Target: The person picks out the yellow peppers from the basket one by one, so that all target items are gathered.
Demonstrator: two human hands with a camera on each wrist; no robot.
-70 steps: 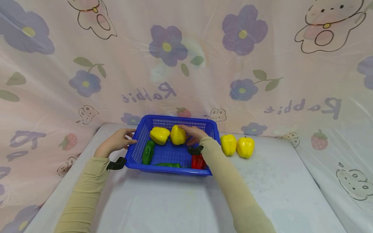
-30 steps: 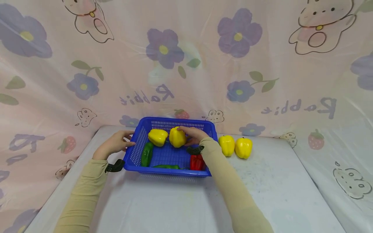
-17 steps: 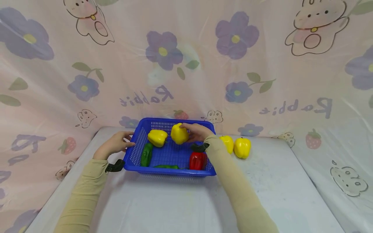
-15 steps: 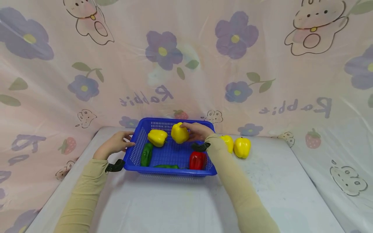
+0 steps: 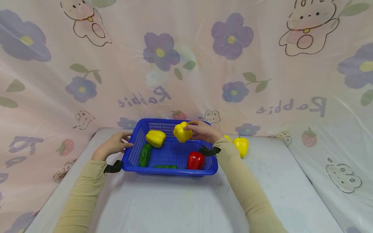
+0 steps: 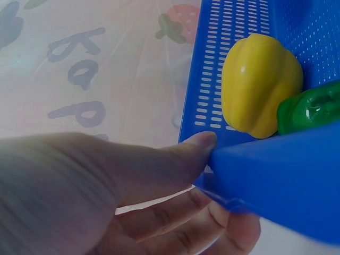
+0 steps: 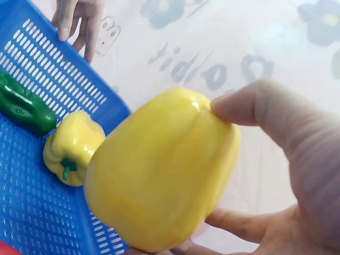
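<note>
My right hand grips a yellow bell pepper above the back part of a blue plastic basket. In the right wrist view the thumb presses near one end of that held pepper, with fingers round its other side. My left hand holds the basket's left rim, thumb on top and fingers curled beneath. Inside the basket lie another yellow bell pepper, a dark green pepper, a slim green pepper along the front wall, and a red bell pepper at the front right.
Right of the basket, a yellow bell pepper stands on the white table; a second one is mostly hidden by the right sleeve. A patterned curtain hangs behind the table.
My right hand has lifted the yellow bell pepper off the basket's floor and moved it slightly right, tilting it. The left hand stays on the rim. The camera view has shifted a little.
</note>
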